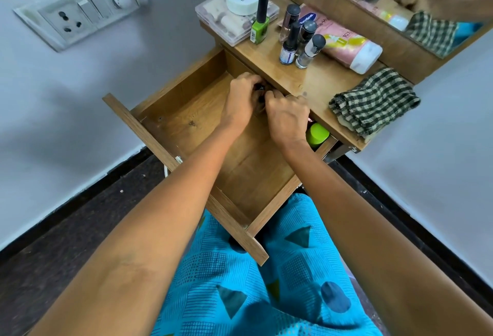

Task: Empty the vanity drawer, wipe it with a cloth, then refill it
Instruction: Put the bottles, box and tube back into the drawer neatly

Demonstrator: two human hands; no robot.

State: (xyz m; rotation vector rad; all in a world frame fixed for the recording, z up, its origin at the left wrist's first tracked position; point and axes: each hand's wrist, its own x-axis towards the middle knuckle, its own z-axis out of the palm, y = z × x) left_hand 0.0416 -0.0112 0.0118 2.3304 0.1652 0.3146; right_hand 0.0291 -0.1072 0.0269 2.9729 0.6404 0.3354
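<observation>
My left hand (240, 100) has its fingers curled tight round a small dark object (259, 87). My right hand (286, 119) meets it, knuckles up, fingers bent under; I cannot tell what they hold. Both sit at the back of the open drawer (186, 111), a shallow box of grainy brown wood, its floor mostly bare. A smooth lime-green round cap (317, 134) lies in its right rear corner, just beside my right wrist. Above, on the glossy vanity top (320, 82), lies a crumpled checked cloth (373, 100), coarse-woven in dark green and beige. Near it stand slim glass nail polish bottles (301, 39), beside a pink tube (344, 39) on its side
</observation>
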